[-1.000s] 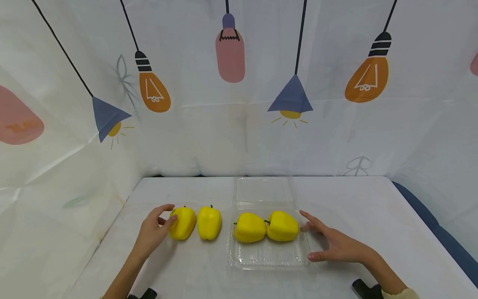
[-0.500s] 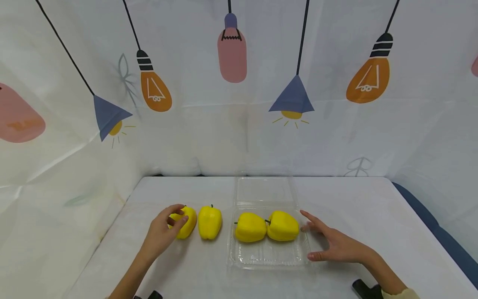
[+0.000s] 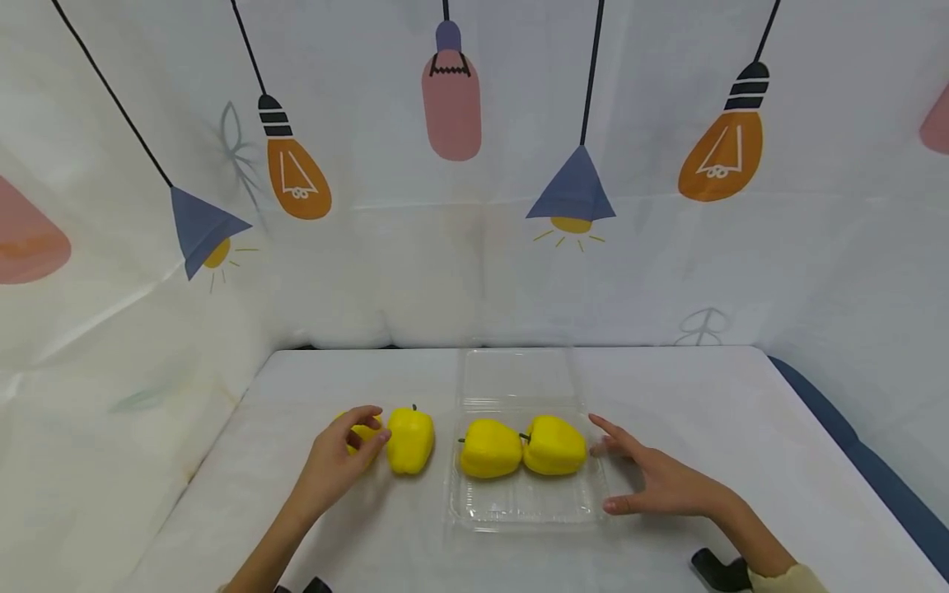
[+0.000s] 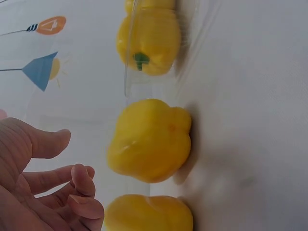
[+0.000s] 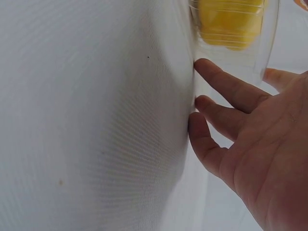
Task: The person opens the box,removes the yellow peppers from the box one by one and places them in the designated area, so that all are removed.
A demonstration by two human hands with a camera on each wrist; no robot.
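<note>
Hovering left of centre in the head view, the left hand (image 3: pixel 339 461) keeps its thumb apart from loosely bent fingers, partly hiding 1 glossy yellow pepper (image 4: pixel 154 214). Just right of it stands pepper 2 (image 3: pixel 410 442), plump and lobed with a short, dark stem. At lower centre, 2 more peppers (image 3: pixel 491 449), just as yellow, lie on their sides in a clear plastic container (image 3: pixel 530 515) on the white counter (image 3: pixel 667 391), stems pointing left. At lower right, the right hand (image 3: pixel 663 486) is spread beside the container's edge.
</note>
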